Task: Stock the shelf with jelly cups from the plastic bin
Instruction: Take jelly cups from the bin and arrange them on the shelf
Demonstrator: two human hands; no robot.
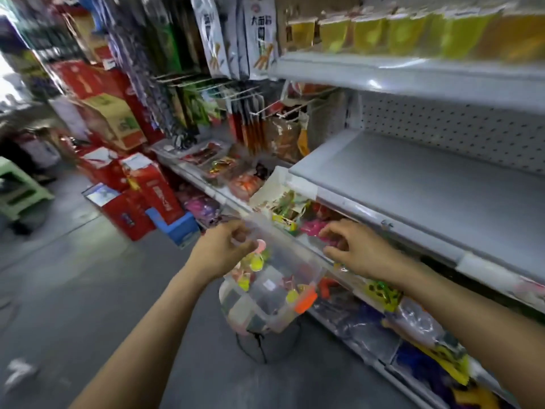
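A clear plastic bin (274, 293) with an orange latch hangs between my hands in front of the shelving. Several small jelly cups (256, 262) in yellow, pink and red lie inside it. My left hand (224, 249) grips the bin's left rim with curled fingers. My right hand (354, 249) has its fingers curled at the right rim; the blur hides the exact contact. A bare grey shelf (427, 184) lies just above and to the right of the bin. The frame is motion-blurred.
Yellow drink cups (398, 33) line the top shelf. Snack bags (289, 208) fill the lower shelves beside and below the bin. Red cartons (141, 190) and a blue stool (177, 228) stand on the floor at left, a green stool (20, 190) farther left. Something white (236, 314) sits under the bin.
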